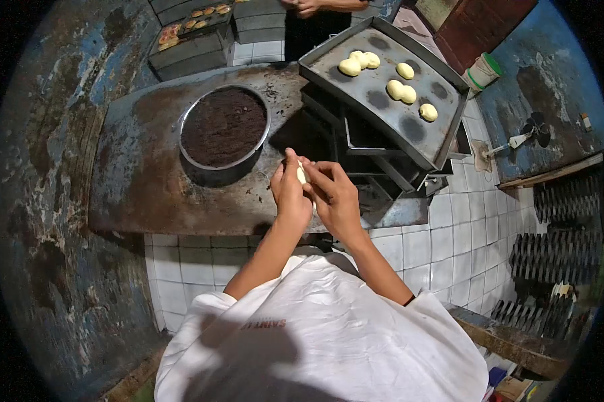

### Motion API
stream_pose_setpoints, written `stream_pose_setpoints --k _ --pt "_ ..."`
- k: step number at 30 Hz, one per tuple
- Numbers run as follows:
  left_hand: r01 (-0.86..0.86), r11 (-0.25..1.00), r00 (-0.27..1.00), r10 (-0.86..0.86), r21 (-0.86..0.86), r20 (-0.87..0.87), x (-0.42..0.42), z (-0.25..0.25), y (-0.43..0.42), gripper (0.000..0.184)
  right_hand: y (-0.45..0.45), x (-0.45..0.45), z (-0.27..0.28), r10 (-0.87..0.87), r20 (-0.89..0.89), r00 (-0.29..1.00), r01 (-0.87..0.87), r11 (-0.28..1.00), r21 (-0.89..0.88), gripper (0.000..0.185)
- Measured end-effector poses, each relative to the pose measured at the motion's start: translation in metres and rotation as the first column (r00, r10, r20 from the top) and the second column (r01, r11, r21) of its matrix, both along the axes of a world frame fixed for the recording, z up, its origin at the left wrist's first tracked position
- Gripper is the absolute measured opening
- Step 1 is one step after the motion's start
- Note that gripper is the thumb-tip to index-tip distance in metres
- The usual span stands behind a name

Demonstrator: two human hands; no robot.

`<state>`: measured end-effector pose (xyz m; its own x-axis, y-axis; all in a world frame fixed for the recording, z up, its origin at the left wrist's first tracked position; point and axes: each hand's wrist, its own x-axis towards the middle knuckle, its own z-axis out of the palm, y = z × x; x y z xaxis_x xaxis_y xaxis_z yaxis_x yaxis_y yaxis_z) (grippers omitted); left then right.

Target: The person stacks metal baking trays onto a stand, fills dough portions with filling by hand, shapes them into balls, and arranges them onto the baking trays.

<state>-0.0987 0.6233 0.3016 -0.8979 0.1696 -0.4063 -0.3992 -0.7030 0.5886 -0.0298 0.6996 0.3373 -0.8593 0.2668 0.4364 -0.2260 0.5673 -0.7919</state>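
Observation:
Between my two hands, above the near edge of the table, is a small piece of pale yellow dough (301,175), mostly hidden by fingers. My left hand (290,191) is closed around its left side, thumb up. The fingers of my right hand (333,194) press on it from the other side. To the left stands a round metal basin (182,137) full of dark brown crumbly filling (223,127). At the upper right, a metal baking tray (342,90) carries several pale yellow dough balls (396,90), some touching each other.
The tray rests tilted on stacked dark trays (376,164) on the worn table (138,181). Another person (315,8) stands across the table. Baked buns (196,24) lie on trays at the back left. A lidded bucket (483,70) and slatted metal racks (557,254) are at right.

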Motion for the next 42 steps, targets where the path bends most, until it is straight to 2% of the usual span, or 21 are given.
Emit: stream_pose_setpoints --k 5,7,9,11,12,13,15,19,20,21,22,23,26,27,29,30,33,35,39,41,42 --pt "0.002 0.992 1.0 0.001 -0.127 0.03 0.021 0.009 0.039 0.046 0.045 0.005 -0.021 -0.012 -0.042 0.999 0.013 0.999 0.046 0.027" --pt "-0.113 0.952 0.984 0.068 -0.283 -0.164 0.034 0.013 0.054 0.048 0.057 0.003 -0.018 -0.18 -0.102 0.978 0.179 0.984 -0.014 0.031" --pt "-0.157 0.946 0.946 0.062 -0.283 -0.317 0.042 0.002 0.063 0.049 0.075 0.008 -0.013 -0.165 -0.008 0.986 0.162 0.975 -0.153 0.039" --pt "-0.071 0.887 0.828 -0.202 -0.455 -0.523 0.046 0.008 0.069 0.05 0.098 0.017 -0.004 0.294 0.295 0.909 -0.053 0.784 -0.618 0.043" --pt "-0.106 0.823 0.713 -0.328 -0.557 -0.62 0.045 0.009 0.07 0.048 0.116 0.023 -0.008 0.441 0.428 0.788 -0.105 0.783 -0.613 0.042" --pt "-0.114 0.786 0.633 -0.414 -0.608 -0.654 0.047 0.013 0.072 0.046 0.131 0.025 -0.012 0.567 0.378 0.732 -0.26 0.745 -0.614 0.04" --pt "-0.164 0.745 0.524 -0.49 -0.647 -0.697 0.056 0.017 0.071 0.045 0.162 0.029 0.013 0.731 0.394 0.557 -0.232 0.592 -0.772 0.037" --pt "-0.182 0.846 0.666 -0.268 -0.5 -0.696 0.063 0.03 0.053 0.042 0.223 -0.02 0.064 0.506 0.563 0.654 -0.456 0.857 -0.241 0.043" --pt "-0.213 0.851 0.729 -0.19 -0.481 -0.658 0.061 0.022 0.037 0.038 0.241 -0.058 0.078 0.233 0.467 0.853 -0.349 0.92 0.178 0.043" --pt "-0.236 0.853 0.783 -0.117 -0.466 -0.611 0.06 0.011 0.017 0.034 0.265 -0.085 0.048 0.185 0.25 0.95 -0.283 0.846 0.451 0.045" --pt "-0.256 0.837 0.82 -0.077 -0.484 -0.567 0.064 0.005 0.003 0.03 0.287 -0.112 0.003 0.172 0.069 0.983 -0.181 0.819 0.545 0.051" --pt "-0.276 0.819 0.851 -0.035 -0.502 -0.524 0.069 0.001 -0.009 0.026 0.292 -0.112 0.002 0.211 0.332 0.92 -0.374 0.731 0.57 0.067" --pt "-0.381 0.76 0.847 0.057 -0.527 -0.529 0.084 -0.01 -0.046 0.021 0.317 -0.127 -0.042 0.285 0.349 0.893 -0.45 0.57 0.688 0.069" --pt "-0.417 0.734 0.847 0.099 -0.536 -0.523 0.09 -0.016 -0.055 0.02 0.325 -0.144 -0.041 0.329 0.297 0.897 -0.442 0.619 0.65 0.053" --pt "-0.434 0.717 0.86 0.15 -0.546 -0.487 0.102 -0.019 -0.062 0.019 0.306 -0.156 0.005 0.114 0.476 0.872 -0.372 0.786 0.494 0.043" --pt "-0.446 0.729 0.869 0.214 -0.519 -0.446 0.104 -0.029 -0.063 0.018 0.305 -0.168 -0.008 0.227 0.179 0.957 -0.287 0.818 0.499 0.04" --pt "-0.467 0.76 0.864 0.283 -0.451 -0.417 0.103 -0.038 -0.049 0.015 0.295 -0.207 -0.049 0.361 0.125 0.924 -0.355 0.692 0.628 0.051" --pt "-0.44 0.784 0.86 0.23 -0.438 -0.455 0.102 -0.031 -0.039 0.013 0.283 -0.203 -0.072 0.27 0.24 0.933 -0.359 0.626 0.693 0.06" --pt "-0.418 0.795 0.87 0.211 -0.44 -0.445 0.096 -0.032 -0.031 0.013 0.28 -0.188 -0.044 0.236 0.417 0.878 -0.468 0.603 0.645 0.072" --pt "-0.394 0.822 0.879 0.207 -0.411 -0.429 0.093 -0.036 -0.035 0.013 0.29 -0.186 -0.034 0.421 0.145 0.896 -0.445 0.848 0.287 0.071" --pt "-0.395 0.818 0.88 0.206 -0.418 -0.428 0.095 -0.038 -0.041 0.013 0.301 -0.172 -0.01 0.306 0.183 0.934 -0.348 0.897 0.274 0.064"
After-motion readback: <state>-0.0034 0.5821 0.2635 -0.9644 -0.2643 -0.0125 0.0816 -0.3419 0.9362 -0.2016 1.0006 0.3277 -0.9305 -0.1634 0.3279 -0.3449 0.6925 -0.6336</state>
